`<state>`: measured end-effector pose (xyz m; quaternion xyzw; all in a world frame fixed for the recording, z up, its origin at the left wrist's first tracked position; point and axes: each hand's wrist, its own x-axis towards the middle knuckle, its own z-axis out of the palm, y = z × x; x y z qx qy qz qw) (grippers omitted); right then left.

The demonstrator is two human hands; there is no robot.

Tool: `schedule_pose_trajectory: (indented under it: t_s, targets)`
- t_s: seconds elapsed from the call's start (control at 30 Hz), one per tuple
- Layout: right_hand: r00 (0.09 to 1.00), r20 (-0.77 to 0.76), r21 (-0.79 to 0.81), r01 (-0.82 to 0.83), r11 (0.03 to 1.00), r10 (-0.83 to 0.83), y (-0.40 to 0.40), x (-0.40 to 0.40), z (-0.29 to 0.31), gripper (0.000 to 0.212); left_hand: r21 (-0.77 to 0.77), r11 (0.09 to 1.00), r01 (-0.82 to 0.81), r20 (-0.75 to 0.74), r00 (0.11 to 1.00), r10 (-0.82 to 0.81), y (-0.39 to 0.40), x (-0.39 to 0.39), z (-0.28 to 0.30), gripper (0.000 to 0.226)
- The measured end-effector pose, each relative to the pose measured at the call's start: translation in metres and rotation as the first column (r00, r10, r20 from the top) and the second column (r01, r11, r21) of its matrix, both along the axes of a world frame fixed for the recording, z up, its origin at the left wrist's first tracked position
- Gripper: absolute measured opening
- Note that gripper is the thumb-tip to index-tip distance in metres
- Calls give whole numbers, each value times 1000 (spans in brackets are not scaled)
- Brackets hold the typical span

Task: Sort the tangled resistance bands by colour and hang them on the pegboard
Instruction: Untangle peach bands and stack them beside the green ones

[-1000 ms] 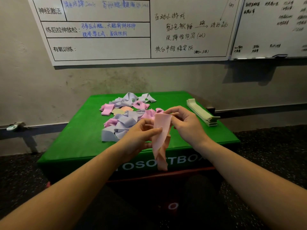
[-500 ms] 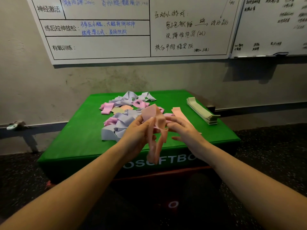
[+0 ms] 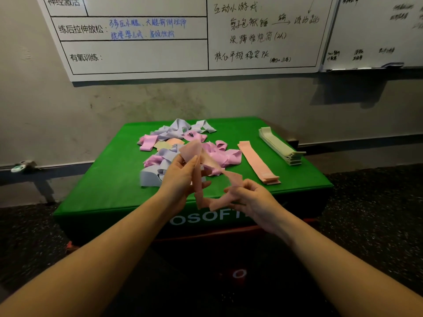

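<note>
Both hands worked one twisted salmon band (image 3: 201, 177) just above the near edge of the green box (image 3: 109, 179), whose padded top served as the surface. The left hand (image 3: 180, 179) had its grip closed on the band's upper part, thumb and fingers pinching the fabric so that a fold stood up above the knuckles. The right hand (image 3: 249, 200), lower and nearer the camera, had its grip closed on the band's other end, fingers curled round the strip. Between the two hands the band ran in a twisted loop, clear of the surface.

Behind the hands lay the tangle (image 3: 183, 145) of lilac and pink bands, with a peach and a pale yellow one showing near its middle. It covered the centre and left of the surface. To the right of the tangle, and apart from it, a flat salmon stack (image 3: 257, 162) lay straight, running from back to front. Further right, near the box's right edge, a pale green stack (image 3: 280, 145) lay in a neat pile, parallel to the salmon one.

White lettering showed on the box's front face, partly hidden by the arms. On the wall above hung a whiteboard (image 3: 160, 49) with handwritten notes, and a second board (image 3: 370, 30) beside it on the right. The floor (image 3: 377, 213) around the box was dark and speckled.
</note>
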<state>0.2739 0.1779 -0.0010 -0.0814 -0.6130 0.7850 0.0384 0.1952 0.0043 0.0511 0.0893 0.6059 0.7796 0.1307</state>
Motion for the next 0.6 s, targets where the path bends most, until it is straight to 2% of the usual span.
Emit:
schedule_pose_trajectory:
  t_s: [0.03,0.07,0.13,0.2,0.27,0.33,0.43,0.5,0.57,0.6]
  targets:
    - [999,-3,1,45,999,-45,-1,1,0,16,-39,999,-13,-13,1000,13,-2,-1,-1,25]
    - [995,-20,66,103,993,-101,-1,3,-2,24,-74,997,-15,-33,999,13,-3,-1,-2,22]
    - [974,-68,275,224,935,-214,0,3,-7,30,-132,991,-10,-87,996,-2,-4,1,-4,18]
    - [952,-82,417,302,858,-295,0,5,-8,22,-158,987,5,-120,992,-24,-4,4,-5,21]
    - [954,-19,473,271,838,-298,0,6,-8,5,-167,986,22,-131,990,-44,-2,6,-4,22]
    - [962,78,461,196,866,-260,-1,7,-10,14,-171,985,23,-129,991,-46,-2,6,-4,22]
    - [971,142,307,141,941,-192,-5,11,-9,16,-171,985,-5,-117,993,-16,-2,2,-6,23]
    - [990,113,8,86,996,-86,-4,13,-11,27,-170,985,-30,-108,994,12,-2,-1,-10,25]
    - [998,56,-295,-22,955,41,0,16,-11,41,-163,985,-55,-89,995,41,-2,-4,-12,26]
    - [996,26,-399,-63,915,80,1,18,-9,39,-154,986,-66,-77,995,55,-2,-5,-13,27]
